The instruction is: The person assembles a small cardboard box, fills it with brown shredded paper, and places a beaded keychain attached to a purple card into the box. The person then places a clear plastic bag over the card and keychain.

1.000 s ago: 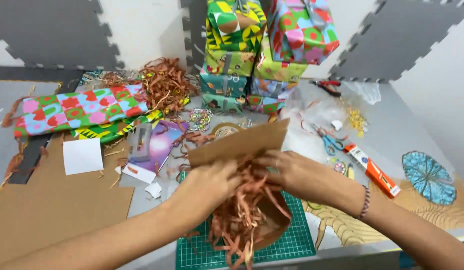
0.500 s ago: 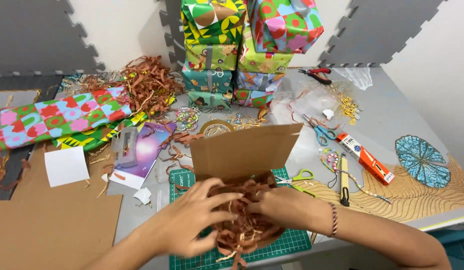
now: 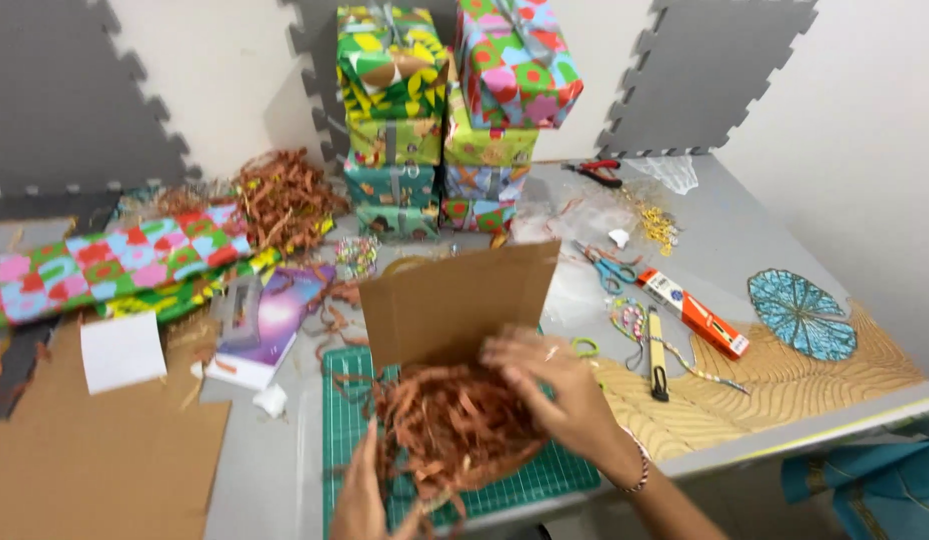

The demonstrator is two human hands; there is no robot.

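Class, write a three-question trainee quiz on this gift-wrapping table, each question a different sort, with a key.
1. True or false: the right hand rests on the shredded paper.
2. Multiple choice: the shredded paper sits in a cardboard box on: A) a green cutting mat; B) a white sheet; C) a blue mat.
3. Fill in: the wrapped boxes stand stacked against the ____.

Key: 1 true; 2 A; 3 wall.
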